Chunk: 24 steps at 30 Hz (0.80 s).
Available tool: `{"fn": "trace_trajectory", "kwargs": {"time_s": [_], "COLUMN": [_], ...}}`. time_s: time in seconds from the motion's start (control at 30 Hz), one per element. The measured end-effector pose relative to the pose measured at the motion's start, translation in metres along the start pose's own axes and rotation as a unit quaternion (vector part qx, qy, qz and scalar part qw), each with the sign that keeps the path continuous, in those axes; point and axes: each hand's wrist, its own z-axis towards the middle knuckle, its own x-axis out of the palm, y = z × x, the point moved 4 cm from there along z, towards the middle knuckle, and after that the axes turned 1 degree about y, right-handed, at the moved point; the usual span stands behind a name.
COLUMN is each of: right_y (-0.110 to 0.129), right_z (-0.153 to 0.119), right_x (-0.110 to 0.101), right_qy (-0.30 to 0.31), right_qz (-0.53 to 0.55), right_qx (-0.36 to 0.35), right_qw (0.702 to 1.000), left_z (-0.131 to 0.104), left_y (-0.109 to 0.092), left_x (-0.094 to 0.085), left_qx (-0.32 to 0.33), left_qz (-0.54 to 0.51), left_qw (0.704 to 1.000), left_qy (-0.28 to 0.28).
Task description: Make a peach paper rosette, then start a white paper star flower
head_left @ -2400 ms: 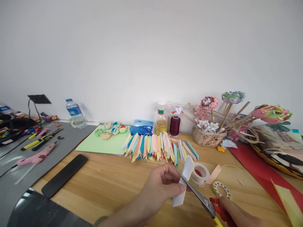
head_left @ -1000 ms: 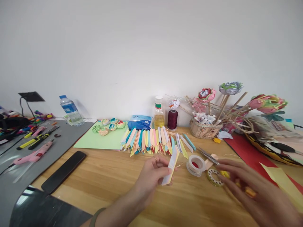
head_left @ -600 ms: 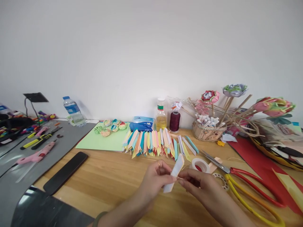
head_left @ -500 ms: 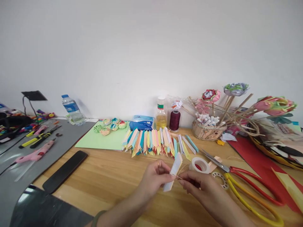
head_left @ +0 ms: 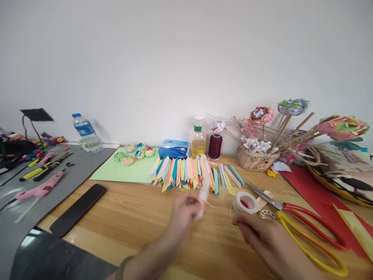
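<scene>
My left hand (head_left: pixel 185 210) pinches a folded paper strip (head_left: pixel 204 194), white and blurred by motion, which stands nearly upright. A short end of thin thread pokes out beside the strip. Farther right, my right hand (head_left: pixel 256 229) is closed, with a loop of thin tan thread (head_left: pixel 231 214) running into its fingertips; whether a needle is there too I cannot tell. A white roll of tape (head_left: pixel 246 203) lies just beyond my right fingers. Behind my left hand, a row of folded paper strips (head_left: pixel 180 173) in several colours lies across the table.
Large scissors (head_left: pixel 309 249) with red and yellow handles lie at right, half open. Paper flowers (head_left: pixel 293 107) rise from a small basket (head_left: pixel 258 161). A thread spool (head_left: pixel 215 147) and glue bottle (head_left: pixel 198 144) stand by the wall. A black phone (head_left: pixel 78 210) and pink glue gun (head_left: pixel 40 188) lie left.
My hands have moved apart: the left went slightly left with the paper strip, the right moved right, away from the strip. The view has shifted slightly.
</scene>
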Motion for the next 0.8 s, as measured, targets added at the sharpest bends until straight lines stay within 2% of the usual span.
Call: {"fn": "trace_trajectory", "kwargs": {"time_s": [0.03,0.07,0.13,0.17,0.23,0.3,0.33,0.37,0.4,0.43,0.5,0.63,0.8], "right_y": [-0.009,-0.019,-0.035,-0.041,-0.044,-0.036,-0.029,-0.021,-0.013,-0.004,0.014,0.033,0.039], "right_z": [-0.003,-0.007,-0.013,-0.015,-0.020,-0.023,-0.024,-0.021,-0.018,-0.014,-0.007,0.000,-0.006], "right_x": [-0.004,-0.006,-0.013,-0.018,-0.031,-0.039,-0.038,-0.033,-0.025,-0.016,-0.001,0.013,0.012], "right_qy": [-0.015,-0.005,0.006,-0.017,-0.111,-0.202,-0.218,-0.201,-0.152,-0.114,-0.095,-0.150,-0.214], "right_qz": [-0.009,-0.019,-0.042,-0.075,-0.157,-0.188,-0.161,-0.099,-0.024,0.043,0.115,0.154,0.135], "right_qx": [0.010,0.021,0.031,0.029,0.031,0.032,0.033,0.022,0.015,0.018,0.008,-0.017,-0.064], "right_qw": [1.000,1.000,0.999,0.997,0.981,0.961,0.962,0.974,0.988,0.992,0.989,0.977,0.965], "left_z": [0.002,0.004,0.006,0.006,0.003,-0.003,-0.007,-0.010,-0.014,-0.018,-0.024,-0.032,-0.038], "left_y": [-0.008,-0.014,-0.016,-0.014,-0.006,0.003,0.006,0.010,0.012,0.014,0.015,0.012,0.011], "left_x": [-0.007,-0.011,-0.013,-0.011,-0.005,0.002,0.005,0.009,0.012,0.015,0.020,0.024,0.024], "left_qx": [0.041,0.065,0.040,0.019,-0.020,-0.047,-0.060,-0.072,-0.080,-0.084,-0.080,-0.053,-0.036], "left_qz": [-0.004,0.003,0.033,0.041,0.043,0.034,0.028,0.022,0.015,0.009,0.002,0.003,0.023], "left_qw": [0.999,0.997,0.998,0.999,0.998,0.997,0.997,0.996,0.995,0.994,0.994,0.994,0.996], "left_qy": [-0.035,-0.047,-0.023,0.002,0.036,0.048,0.050,0.054,0.059,0.065,0.081,0.094,0.084]}}
